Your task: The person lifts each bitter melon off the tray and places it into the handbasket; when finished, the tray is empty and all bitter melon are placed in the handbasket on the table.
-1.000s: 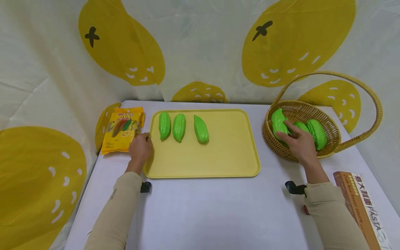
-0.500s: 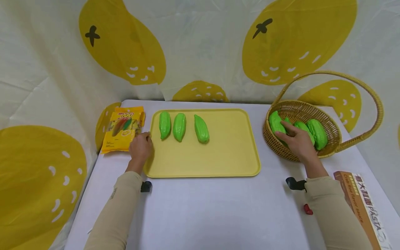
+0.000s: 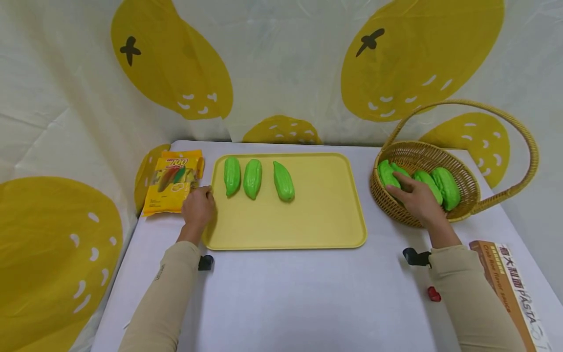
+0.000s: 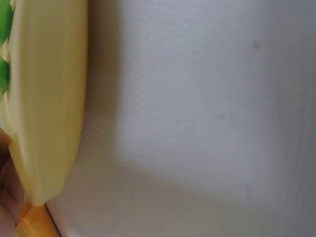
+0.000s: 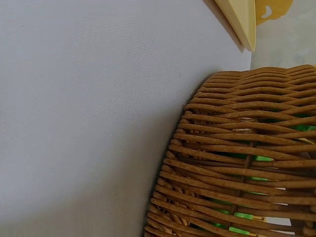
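Observation:
In the head view my left hand (image 3: 198, 210) is at the left edge of a yellow tray (image 3: 325, 220); the left wrist view shows its thumb and fingers pinching the tray's rim (image 4: 52, 98). Three tapered green vegetables lie on the tray, one being the rightmost (image 3: 284, 182). My right hand (image 3: 420, 195) reaches into a wicker basket (image 3: 462, 156) at the right. Its thumb and fingers hold a ridged green bitter melon (image 3: 387, 172) low against the basket's left wall. Several similar green ones (image 3: 446, 188) lie inside. The basket's side (image 5: 247, 163) hides the right hand in its wrist view.
A yellow gummy candy bag (image 3: 171, 186) lies left of the tray. A pasta box (image 3: 506, 288) lies at the table's right front, and a small red object (image 3: 433, 294) beside the right sleeve. The basket's tall handle (image 3: 523, 132) arches up to the right.
My right hand has lowered the bitter melon deeper into the basket and shifted slightly left. Another green one behind it now shows more. My left hand and the tray have not visibly moved.

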### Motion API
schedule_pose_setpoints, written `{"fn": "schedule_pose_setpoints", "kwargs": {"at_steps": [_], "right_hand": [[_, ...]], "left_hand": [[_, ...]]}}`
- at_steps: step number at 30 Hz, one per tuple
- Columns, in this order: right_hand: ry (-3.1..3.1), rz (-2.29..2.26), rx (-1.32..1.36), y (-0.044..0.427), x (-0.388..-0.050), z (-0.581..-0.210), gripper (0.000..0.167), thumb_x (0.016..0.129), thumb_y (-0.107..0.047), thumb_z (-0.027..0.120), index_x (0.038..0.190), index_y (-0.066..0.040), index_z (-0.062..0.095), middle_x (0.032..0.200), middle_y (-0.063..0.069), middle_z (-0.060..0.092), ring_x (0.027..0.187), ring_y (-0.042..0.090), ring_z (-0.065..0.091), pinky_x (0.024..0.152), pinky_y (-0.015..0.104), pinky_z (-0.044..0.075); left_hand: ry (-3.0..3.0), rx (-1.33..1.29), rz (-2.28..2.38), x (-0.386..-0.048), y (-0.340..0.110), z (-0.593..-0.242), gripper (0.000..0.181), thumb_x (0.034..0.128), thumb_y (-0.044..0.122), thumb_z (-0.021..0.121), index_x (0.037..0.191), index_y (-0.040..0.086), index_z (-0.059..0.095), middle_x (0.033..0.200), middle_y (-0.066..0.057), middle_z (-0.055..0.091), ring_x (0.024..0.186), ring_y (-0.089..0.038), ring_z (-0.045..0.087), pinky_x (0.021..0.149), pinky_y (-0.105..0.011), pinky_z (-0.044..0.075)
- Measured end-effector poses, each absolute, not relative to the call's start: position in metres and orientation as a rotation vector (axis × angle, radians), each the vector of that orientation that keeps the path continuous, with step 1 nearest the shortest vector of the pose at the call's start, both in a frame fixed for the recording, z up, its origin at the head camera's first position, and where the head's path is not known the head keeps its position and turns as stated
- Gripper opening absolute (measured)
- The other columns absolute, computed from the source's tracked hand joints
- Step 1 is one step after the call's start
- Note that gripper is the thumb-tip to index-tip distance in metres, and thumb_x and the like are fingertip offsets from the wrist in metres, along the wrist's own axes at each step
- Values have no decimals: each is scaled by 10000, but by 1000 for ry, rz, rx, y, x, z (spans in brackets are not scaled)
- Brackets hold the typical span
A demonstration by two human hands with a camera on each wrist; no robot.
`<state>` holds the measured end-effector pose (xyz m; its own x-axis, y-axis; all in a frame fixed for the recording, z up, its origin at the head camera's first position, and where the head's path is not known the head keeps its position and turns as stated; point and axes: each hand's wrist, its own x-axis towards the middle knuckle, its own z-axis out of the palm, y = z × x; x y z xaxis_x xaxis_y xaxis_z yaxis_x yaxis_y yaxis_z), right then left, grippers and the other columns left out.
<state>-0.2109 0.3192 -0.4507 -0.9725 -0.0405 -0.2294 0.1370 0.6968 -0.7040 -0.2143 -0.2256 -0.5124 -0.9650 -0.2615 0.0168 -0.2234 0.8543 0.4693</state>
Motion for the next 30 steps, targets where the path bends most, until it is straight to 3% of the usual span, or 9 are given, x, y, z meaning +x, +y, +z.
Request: {"fn": "schedule_pose_setpoints", "kwargs": {"at_steps": [10, 23, 30], "right_hand": [[2623, -1109, 48, 322, -211, -449, 802, 1033, -555, 465, 1639, -130, 156, 1646, 315, 206, 1495, 547, 241, 1140, 689, 320], [2605, -1057, 38, 322, -210, -446, 750, 1063, -516, 411, 1635, -94, 170, 1634, 348, 207, 1487, 564, 232, 1132, 703, 315], [2625, -1084, 23, 323, -205, -445, 692, 1079, -485, 376, 1619, -73, 243, 1571, 380, 324, 1313, 525, 512, 1035, 611, 476]], "left_hand": [[-2953, 383, -741, -214, -224, -511, 380, 1060, 171, 466, 1383, 60, 632, 1329, -197, 679, 1124, -441, 665, 899, -590, 526], [-2947, 376, -735, -214, -224, -511, 374, 1054, 163, 473, 1369, 52, 641, 1313, -212, 682, 1114, -445, 664, 899, -583, 530], [-2942, 365, -730, -213, -224, -512, 370, 1050, 160, 481, 1362, 45, 645, 1311, -211, 684, 1121, -447, 664, 909, -587, 528]]}}
